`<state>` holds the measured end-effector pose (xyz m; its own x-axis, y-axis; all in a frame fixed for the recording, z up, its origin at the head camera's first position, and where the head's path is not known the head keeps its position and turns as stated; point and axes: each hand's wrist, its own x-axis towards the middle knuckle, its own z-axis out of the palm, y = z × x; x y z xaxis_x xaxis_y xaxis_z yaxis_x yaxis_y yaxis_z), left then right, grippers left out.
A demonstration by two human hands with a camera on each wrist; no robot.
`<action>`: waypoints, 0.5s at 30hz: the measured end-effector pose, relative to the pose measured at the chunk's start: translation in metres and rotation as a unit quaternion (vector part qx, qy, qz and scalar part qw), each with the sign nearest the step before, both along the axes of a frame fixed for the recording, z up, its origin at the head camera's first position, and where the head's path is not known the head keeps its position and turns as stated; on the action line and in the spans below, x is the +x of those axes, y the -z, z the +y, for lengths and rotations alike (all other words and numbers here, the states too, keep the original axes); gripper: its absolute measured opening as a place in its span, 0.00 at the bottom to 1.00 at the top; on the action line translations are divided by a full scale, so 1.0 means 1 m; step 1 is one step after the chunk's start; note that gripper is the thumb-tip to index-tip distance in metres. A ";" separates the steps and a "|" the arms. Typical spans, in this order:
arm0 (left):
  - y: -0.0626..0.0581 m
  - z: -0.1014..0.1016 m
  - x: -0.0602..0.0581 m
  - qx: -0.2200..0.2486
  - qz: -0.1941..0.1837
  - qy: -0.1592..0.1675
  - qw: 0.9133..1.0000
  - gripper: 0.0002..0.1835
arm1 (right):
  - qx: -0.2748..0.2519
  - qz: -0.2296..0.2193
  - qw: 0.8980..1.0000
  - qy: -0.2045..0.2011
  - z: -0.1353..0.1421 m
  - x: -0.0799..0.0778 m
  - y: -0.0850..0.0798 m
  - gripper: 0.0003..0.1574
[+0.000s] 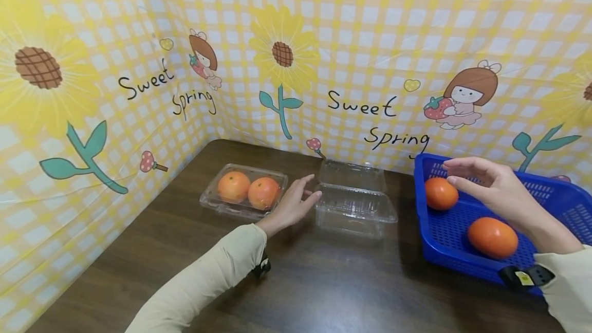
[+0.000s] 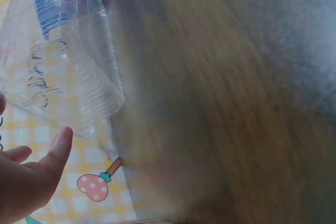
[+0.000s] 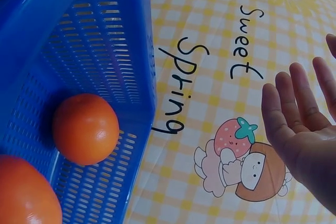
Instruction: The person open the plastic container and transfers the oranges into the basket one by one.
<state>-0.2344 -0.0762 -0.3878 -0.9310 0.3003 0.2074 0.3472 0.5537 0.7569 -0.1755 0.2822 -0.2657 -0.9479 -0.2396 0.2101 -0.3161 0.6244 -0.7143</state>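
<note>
My left hand point(image 1: 293, 204) reaches over the table with loosely extended fingers, at the left side of an open clear plastic clamshell box point(image 1: 353, 202). In the left wrist view, thumb and fingers show near the end of that clamshell point(image 2: 68, 72), holding nothing. My right hand point(image 1: 492, 186) hovers above the blue plastic basket point(image 1: 423, 230), fingers relaxed and nothing in them. Two orange round fruits, one point(image 1: 441, 193) at the basket's left end and one point(image 1: 493, 238) nearer the front, lie below it. The right wrist view shows the same pair, one whole fruit point(image 3: 85, 129) and one cut by the frame.
Left of my left hand a closed clear clamshell point(image 1: 208, 200) holds two orange fruits point(image 1: 233, 187) side by side. The dark wooden table point(image 1: 296, 281) meets a yellow checked cloth point(image 1: 351, 40) at the back and left. The basket stands at the right, near the cloth.
</note>
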 end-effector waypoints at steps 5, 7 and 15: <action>-0.007 -0.001 -0.001 0.026 0.004 0.000 1.000 0.31 | 0.000 -0.003 1.000 0.013 -0.005 0.002 -0.003 0.23; -0.011 -0.002 -0.001 0.038 0.003 0.001 0.999 0.31 | -0.003 -0.003 1.000 0.017 -0.007 0.004 -0.004 0.22; -0.025 -0.009 0.001 0.094 0.012 0.004 0.995 0.32 | -0.024 -0.001 1.000 -0.005 -0.022 0.009 -0.009 0.20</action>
<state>-0.2334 -0.0856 -0.3633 -0.9232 0.2609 0.2823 0.3695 0.3997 0.8389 -0.1670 0.2602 -0.2571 -0.9463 -0.2381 0.2187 -0.3196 0.5869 -0.7439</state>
